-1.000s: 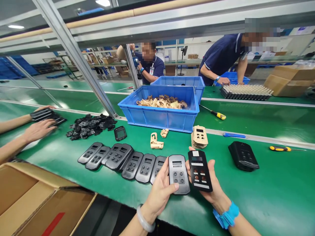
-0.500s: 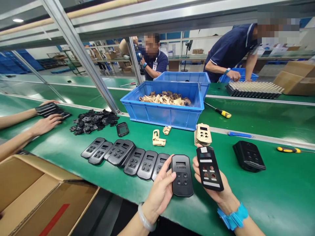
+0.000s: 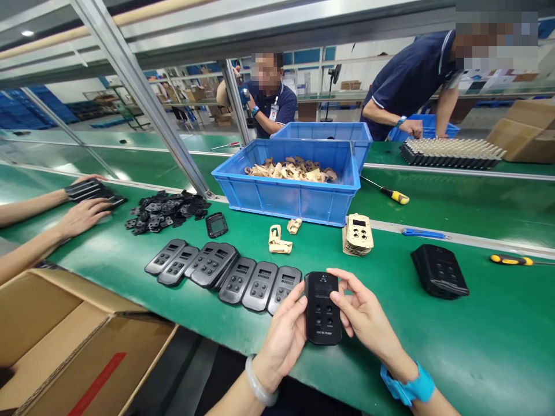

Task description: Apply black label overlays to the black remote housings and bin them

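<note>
A black front panel point(image 3: 323, 321) with white lettering, a dark window and button openings lies over a black housing that it now mostly hides. My left hand point(image 3: 282, 330) grips the pair along the left edge. At the right edge, the thumb and fingers of my right hand point(image 3: 366, 312) close on the panel near its window. Several matching black housings point(image 3: 259, 287) with buttons lie in an overlapping row to the left. A stack of beige peel-off sheets point(image 3: 359, 234) with cutouts sits beyond my right hand. Farther right rests a stack of black front panels point(image 3: 440, 271).
A blue bin point(image 3: 286, 199) holds crumpled beige scraps; more scraps point(image 3: 280, 242) lie before it. Screwdrivers point(image 3: 511, 260) and a blue cutter point(image 3: 426, 233) lie to the right. At left are small black parts point(image 3: 167, 211), a co-worker's hands point(image 3: 87, 216) and a cardboard box point(image 3: 91, 346).
My right hand has turned the front panel over, from its taped back to its printed face, and brought it left onto the housing in my left hand.
</note>
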Tool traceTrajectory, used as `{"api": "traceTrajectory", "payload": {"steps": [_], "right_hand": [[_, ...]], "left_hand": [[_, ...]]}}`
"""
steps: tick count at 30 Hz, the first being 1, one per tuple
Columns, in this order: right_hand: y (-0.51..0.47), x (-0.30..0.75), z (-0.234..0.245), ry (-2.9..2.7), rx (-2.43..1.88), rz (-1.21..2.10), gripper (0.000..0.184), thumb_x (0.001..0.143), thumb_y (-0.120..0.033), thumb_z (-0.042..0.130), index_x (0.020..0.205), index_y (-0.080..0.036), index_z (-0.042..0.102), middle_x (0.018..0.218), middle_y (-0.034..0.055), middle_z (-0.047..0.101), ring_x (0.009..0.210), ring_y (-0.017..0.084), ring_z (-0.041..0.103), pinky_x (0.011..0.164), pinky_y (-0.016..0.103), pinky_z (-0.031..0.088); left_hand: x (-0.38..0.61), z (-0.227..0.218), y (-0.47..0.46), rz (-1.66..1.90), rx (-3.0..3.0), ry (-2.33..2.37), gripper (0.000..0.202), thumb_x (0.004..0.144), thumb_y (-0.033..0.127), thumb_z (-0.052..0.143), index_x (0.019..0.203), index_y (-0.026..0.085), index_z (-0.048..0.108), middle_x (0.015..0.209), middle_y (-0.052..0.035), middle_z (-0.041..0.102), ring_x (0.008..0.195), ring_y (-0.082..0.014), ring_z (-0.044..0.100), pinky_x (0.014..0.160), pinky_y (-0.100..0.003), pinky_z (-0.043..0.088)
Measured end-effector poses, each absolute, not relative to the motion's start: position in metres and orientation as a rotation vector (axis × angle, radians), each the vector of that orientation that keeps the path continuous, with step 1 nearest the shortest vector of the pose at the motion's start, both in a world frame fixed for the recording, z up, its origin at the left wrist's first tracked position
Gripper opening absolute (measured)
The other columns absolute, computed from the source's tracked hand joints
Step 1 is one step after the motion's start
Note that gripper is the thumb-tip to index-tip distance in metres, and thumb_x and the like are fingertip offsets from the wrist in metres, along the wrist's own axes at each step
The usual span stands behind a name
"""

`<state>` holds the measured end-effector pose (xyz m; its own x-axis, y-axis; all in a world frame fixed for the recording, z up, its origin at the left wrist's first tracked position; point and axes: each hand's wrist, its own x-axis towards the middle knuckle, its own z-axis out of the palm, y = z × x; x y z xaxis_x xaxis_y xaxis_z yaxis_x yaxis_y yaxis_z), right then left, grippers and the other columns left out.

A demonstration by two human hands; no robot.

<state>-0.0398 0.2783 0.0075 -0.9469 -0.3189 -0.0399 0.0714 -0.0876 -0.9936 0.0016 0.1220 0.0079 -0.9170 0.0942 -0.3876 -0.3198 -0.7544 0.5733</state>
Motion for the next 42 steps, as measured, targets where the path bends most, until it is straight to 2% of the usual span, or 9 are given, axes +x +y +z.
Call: {"api": "traceTrajectory", "payload": {"steps": [10, 20, 23, 28, 33, 35, 38, 42], "right_hand": [[0.280, -0.041, 0.003, 1.938, -0.296, -2.082, 0.038, 0.091, -0.042, 0.058, 0.126, -0.028, 0.051, 0.078, -0.0056, 0.041, 0.039, 0.002, 0.041, 0.031, 0.013, 0.037], [0.276, -0.040, 0.000, 2.038, -0.272, -2.072, 0.041, 0.087, -0.041, 0.062, 0.125, -0.026, 0.053, 0.070, -0.0067, 0.040, 0.038, 0.004, 0.044, 0.030, 0.015, 0.040], [0.276, -0.040, -0.004, 2.062, -0.261, -2.065, 0.043, 0.087, -0.042, 0.063, 0.126, -0.026, 0.054, 0.071, -0.0064, 0.040, 0.038, 0.005, 0.044, 0.030, 0.016, 0.041], [0.276, -0.041, -0.006, 2.108, -0.204, -2.049, 0.050, 0.085, -0.045, 0.064, 0.129, -0.025, 0.053, 0.071, -0.0057, 0.041, 0.038, 0.006, 0.042, 0.029, 0.018, 0.037], [0.277, -0.046, -0.006, 2.297, -0.283, -1.959, 0.048, 0.085, -0.042, 0.064, 0.128, -0.024, 0.057, 0.081, 0.0009, 0.056, 0.051, 0.009, 0.047, 0.044, 0.021, 0.043], [0.277, -0.046, -0.007, 2.242, -0.292, -1.913, 0.050, 0.088, -0.046, 0.058, 0.131, -0.022, 0.052, 0.076, 0.0016, 0.060, 0.048, 0.011, 0.047, 0.041, 0.022, 0.042], [0.276, -0.045, -0.010, 2.193, -0.268, -1.918, 0.051, 0.090, -0.050, 0.053, 0.131, -0.020, 0.048, 0.063, -0.0014, 0.057, 0.040, 0.011, 0.043, 0.034, 0.021, 0.036], [0.273, -0.043, -0.015, 2.290, -0.302, -1.935, 0.043, 0.090, -0.047, 0.055, 0.124, -0.021, 0.053, 0.068, -0.0001, 0.058, 0.041, 0.011, 0.045, 0.034, 0.021, 0.035]], "left_hand": [[0.001, 0.010, 0.123, 2.704, -0.537, 0.969, 0.038, 0.085, 0.018, 0.064, 0.123, 0.015, 0.059, 0.109, -0.0089, 0.072, 0.111, -0.0234, 0.062, 0.105, -0.039, 0.043], [0.001, 0.005, 0.123, 2.708, -0.525, 1.032, 0.042, 0.084, 0.024, 0.067, 0.124, 0.017, 0.060, 0.116, -0.0090, 0.069, 0.122, -0.0250, 0.054, 0.110, -0.039, 0.036], [0.002, 0.005, 0.125, 2.700, -0.494, 1.094, 0.046, 0.082, 0.028, 0.070, 0.126, 0.019, 0.060, 0.123, -0.0094, 0.066, 0.125, -0.0265, 0.052, 0.110, -0.039, 0.036], [0.002, 0.004, 0.128, 2.682, -0.352, 1.246, 0.052, 0.077, 0.027, 0.076, 0.127, 0.023, 0.060, 0.135, -0.0093, 0.058, 0.132, -0.0285, 0.044, 0.111, -0.040, 0.036], [-0.001, 0.003, 0.125, 2.655, -0.330, 1.233, 0.051, 0.079, 0.029, 0.074, 0.127, 0.023, 0.060, 0.138, -0.0090, 0.055, 0.135, -0.0282, 0.040, 0.113, -0.040, 0.033], [-0.003, 0.003, 0.122, 2.619, -0.330, 1.250, 0.049, 0.080, 0.031, 0.073, 0.127, 0.023, 0.060, 0.139, -0.0084, 0.054, 0.135, -0.0285, 0.040, 0.113, -0.041, 0.033], [-0.004, -0.001, 0.119, 2.519, -0.277, 1.386, 0.055, 0.078, 0.031, 0.073, 0.130, 0.026, 0.056, 0.144, -0.0056, 0.050, 0.137, -0.0271, 0.037, 0.115, -0.041, 0.029], [-0.007, -0.012, 0.118, 2.388, -0.077, 1.695, 0.063, 0.079, 0.033, 0.072, 0.137, 0.028, 0.048, 0.149, -0.0040, 0.042, 0.141, -0.0246, 0.030, 0.119, -0.041, 0.022]]}}
